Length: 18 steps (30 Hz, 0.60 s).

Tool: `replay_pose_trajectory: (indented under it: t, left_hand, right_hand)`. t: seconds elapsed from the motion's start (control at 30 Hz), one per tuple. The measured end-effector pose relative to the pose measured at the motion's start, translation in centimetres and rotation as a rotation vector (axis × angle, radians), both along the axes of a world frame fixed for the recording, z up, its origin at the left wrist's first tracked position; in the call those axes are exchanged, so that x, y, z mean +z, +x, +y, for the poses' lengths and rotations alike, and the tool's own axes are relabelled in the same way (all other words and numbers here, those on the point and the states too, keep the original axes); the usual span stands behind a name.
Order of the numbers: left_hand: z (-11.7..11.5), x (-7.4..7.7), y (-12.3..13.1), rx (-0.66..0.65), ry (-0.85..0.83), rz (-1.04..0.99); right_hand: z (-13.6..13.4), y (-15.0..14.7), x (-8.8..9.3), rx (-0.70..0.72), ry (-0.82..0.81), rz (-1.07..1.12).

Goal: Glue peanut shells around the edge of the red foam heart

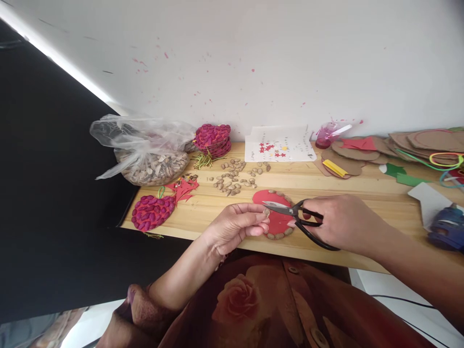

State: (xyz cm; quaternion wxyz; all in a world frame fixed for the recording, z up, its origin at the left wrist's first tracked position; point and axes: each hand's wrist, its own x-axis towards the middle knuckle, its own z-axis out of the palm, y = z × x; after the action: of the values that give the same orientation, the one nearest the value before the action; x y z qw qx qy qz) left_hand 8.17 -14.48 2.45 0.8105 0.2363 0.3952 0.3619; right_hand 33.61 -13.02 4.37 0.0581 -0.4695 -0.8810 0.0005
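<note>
Your right hand [340, 220] grips black scissors [286, 210]; left hand [235, 224] pinches a tan shell [266, 211] at their tips, over a shell-rimmed red disc [277, 223].

Left hand [235, 225] pinched, right hand [342, 223] curled closed

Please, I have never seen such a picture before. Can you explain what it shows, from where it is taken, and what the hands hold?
It is one picture from a camera worn on a person's head, looking down at their own two bare hands; there is no machine. The left hand pinches a small pale piece. The right hand holds black scissors, blades pointing at that piece. Below them, on the wooden table, lies a red disc edged with shells. Farther off lie loose shells and a plastic bag of more.
</note>
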Motion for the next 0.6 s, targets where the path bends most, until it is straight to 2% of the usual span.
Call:
replay_pose_trajectory:
  t: [0.17,0.4,0.5,0.6]
  left_hand:
    - [0.2,0.2,0.2,0.059,0.034,0.008]
    - [0.2,-0.1,0.5,0.123,0.137,0.063]
    - [0.5,-0.6,-0.8,0.143,0.301,0.237]
    - [1.2,-1.3,-3.5,0.164,0.502,0.563]
  right_hand:
    - [-0.3,-0.1,-0.3,-0.113,-0.033,0.094]
    - [-1.0,-0.3,-0.7,-0.164,-0.079,0.114]
    - [-1.1,0.3,-1.0,-0.22,-0.067,0.108]
    - [-1.1,2.1,-1.6,-0.299,-0.092,0.087]
